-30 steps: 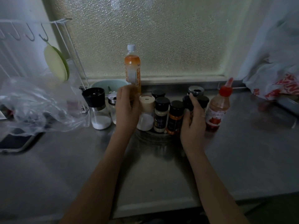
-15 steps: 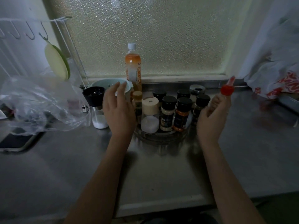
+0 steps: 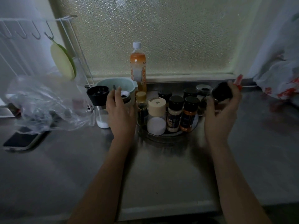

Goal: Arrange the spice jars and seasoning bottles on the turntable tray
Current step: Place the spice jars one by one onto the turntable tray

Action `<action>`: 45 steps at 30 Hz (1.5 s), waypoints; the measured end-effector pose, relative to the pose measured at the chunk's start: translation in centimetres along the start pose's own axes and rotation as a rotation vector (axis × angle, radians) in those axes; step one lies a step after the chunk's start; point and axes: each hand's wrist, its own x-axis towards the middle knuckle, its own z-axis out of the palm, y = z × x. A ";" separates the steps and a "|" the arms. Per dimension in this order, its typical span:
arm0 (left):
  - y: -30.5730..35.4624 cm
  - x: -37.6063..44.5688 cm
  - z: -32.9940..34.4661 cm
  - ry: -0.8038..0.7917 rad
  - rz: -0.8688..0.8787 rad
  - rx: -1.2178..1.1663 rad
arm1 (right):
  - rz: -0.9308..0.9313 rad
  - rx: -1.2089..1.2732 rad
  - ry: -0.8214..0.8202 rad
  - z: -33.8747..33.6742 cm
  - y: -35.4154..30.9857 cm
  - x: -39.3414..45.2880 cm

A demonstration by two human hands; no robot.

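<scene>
We look from head height, forward and down, close over the steel counter (image 3: 161, 175) toward the frosted window (image 3: 161, 38).

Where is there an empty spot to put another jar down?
The counter is bare in front of the round tray, between the two arms, and also right of the right hand. It's crowded on the tray and left of it, by the grinder and plastic bag.

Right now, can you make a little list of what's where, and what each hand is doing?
tray: round, on counter, holding jars
front row: white-cap jar, two black-cap jars
left hand: fingers at a small jar beside the tray
right hand: grips a black-cap jar, lifted
behind: orange bottle, bowl
left side: grinder, bag, phone
</scene>
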 end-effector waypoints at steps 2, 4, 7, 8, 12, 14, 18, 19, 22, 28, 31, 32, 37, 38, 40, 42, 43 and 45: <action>0.1 -0.2 0.1 0.006 -0.014 -0.023 | 0.013 0.108 0.000 0.3 -0.3 -0.1; 0.1 -0.4 0.4 0.008 -0.028 -0.042 | 0.023 0.166 -0.070 0.7 -0.2 -0.1; 0.1 -0.5 0.6 -0.001 -0.037 -0.047 | 0.032 0.138 -0.156 0.8 0.4 -0.1; 0.1 -0.5 0.7 -0.014 -0.036 -0.049 | 0.033 0.113 -0.184 0.8 0.5 -0.1; -0.1 -0.5 1.1 -0.085 -0.119 -0.067 | -0.006 0.055 -0.303 0.6 0.6 -0.2; -0.6 -0.4 1.3 -0.118 -0.240 -0.116 | -0.025 0.052 -0.380 0.6 0.6 -0.2; -1.5 -0.3 1.3 -0.150 -0.337 -0.200 | -0.072 0.103 -0.399 0.9 0.0 -0.3; -1.5 -0.3 1.2 -0.137 -0.336 -0.204 | -0.072 0.129 -0.376 0.9 -0.1 -0.3; -0.9 0.0 0.8 -0.064 -0.375 -0.308 | -0.042 0.154 -0.365 1.0 0.2 -0.5; -0.1 0.6 -0.4 -0.009 -0.308 -0.402 | -0.072 0.078 -0.442 1.3 1.2 -0.5; 0.5 0.4 -0.7 -0.055 -0.242 -0.366 | -0.046 0.145 -0.386 1.1 0.8 -0.6; 0.8 0.3 -0.9 -0.067 -0.223 -0.355 | -0.029 0.165 -0.378 1.0 0.7 -0.6; 1.3 0.4 -1.3 -0.168 -0.202 -0.439 | 0.051 0.181 -0.401 0.9 0.5 -0.8; 1.4 0.5 -1.2 -0.205 -0.212 -0.494 | 0.057 0.181 -0.401 0.9 0.5 -0.8; 1.2 0.7 -0.8 -0.262 -0.231 -0.582 | 0.061 0.184 -0.395 0.9 0.5 -0.8; 1.2 0.8 -0.6 -0.311 -0.226 -0.621 | 0.054 0.185 -0.394 0.9 0.5 -0.8; 1.2 0.9 -0.6 -0.349 -0.227 -0.633 | 0.049 0.182 -0.396 0.9 0.4 -0.9; 0.8 0.9 -0.4 -0.448 -0.250 -0.655 | 0.038 0.181 -0.399 0.9 0.3 -1.0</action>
